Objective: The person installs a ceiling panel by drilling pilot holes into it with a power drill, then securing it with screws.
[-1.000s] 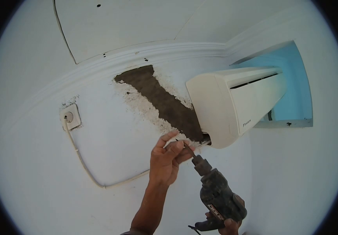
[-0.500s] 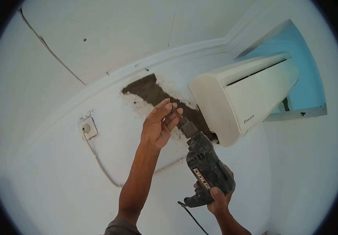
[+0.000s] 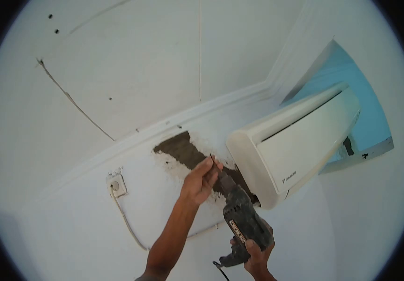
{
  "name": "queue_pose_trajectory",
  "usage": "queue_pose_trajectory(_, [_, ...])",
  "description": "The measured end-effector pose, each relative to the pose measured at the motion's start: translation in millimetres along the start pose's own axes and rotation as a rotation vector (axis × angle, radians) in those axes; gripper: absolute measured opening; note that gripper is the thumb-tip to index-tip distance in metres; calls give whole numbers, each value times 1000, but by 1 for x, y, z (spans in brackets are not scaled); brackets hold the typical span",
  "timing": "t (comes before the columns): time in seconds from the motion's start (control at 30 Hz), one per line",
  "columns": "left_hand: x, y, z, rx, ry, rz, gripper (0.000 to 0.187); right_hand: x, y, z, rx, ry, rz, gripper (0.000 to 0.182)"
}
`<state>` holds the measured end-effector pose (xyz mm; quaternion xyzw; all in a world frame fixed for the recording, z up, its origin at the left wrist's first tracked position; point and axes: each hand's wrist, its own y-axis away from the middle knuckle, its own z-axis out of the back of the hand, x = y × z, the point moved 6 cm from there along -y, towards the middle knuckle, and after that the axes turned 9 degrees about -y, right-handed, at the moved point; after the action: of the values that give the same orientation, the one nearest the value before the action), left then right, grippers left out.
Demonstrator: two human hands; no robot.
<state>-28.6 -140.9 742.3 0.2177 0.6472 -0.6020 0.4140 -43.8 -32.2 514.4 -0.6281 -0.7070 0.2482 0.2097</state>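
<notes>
My right hand (image 3: 256, 256) is wrapped round the rear and handle of a dark, dusty corded power drill (image 3: 242, 218), which points up and to the left. At the front of its chuck (image 3: 227, 182), my left hand (image 3: 199, 181) is closed with thumb and fingers round the drill bit. Only the dark tip of the bit (image 3: 212, 157) shows above the fingertips. Behind both hands a strip of bare grey cement (image 3: 179, 149) runs through the white wall toward the air conditioner (image 3: 300, 145).
The white air conditioner hangs on the wall at right, beside a blue-backed recess (image 3: 368, 110). A wall socket (image 3: 116, 185) with a plugged-in cable (image 3: 126, 220) is at left. A crack-like dark line (image 3: 73, 100) crosses the ceiling (image 3: 160, 61).
The view has tilted upward, so the wall, air conditioner and hands sit lower. My left hand stays at the bit, and my right hand keeps hold of the drill.
</notes>
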Motion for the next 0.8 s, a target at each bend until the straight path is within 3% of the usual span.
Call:
queue_pose_trajectory(0.13, [-4, -17, 2, 86, -14, 18, 18, -4, -14, -9, 98, -15, -10, 77])
queue_pose_trajectory(0.27, [-14, -33, 10, -56, 0, -1, 19, -16, -34, -20, 112, -68, -25, 71])
queue_pose_trajectory(0.53, [-48, -71, 25, -58, -71, -87, 18, -46, -70, -52, 115, -191, -55, 58])
queue_pose_trajectory(0.63, [-71, -83, 23, -105, -212, -134, 21, -55, -87, -65, 108, -213, -44, 55])
queue_pose_trajectory(0.73, [-103, -98, 21, -105, -639, -259, 27, -59, -108, -84, 152, -233, 20, 52])
queue_pose_trajectory(0.8, [-118, -105, 22, -114, -712, -264, 25, -66, -120, -91, 187, -262, 27, 57])
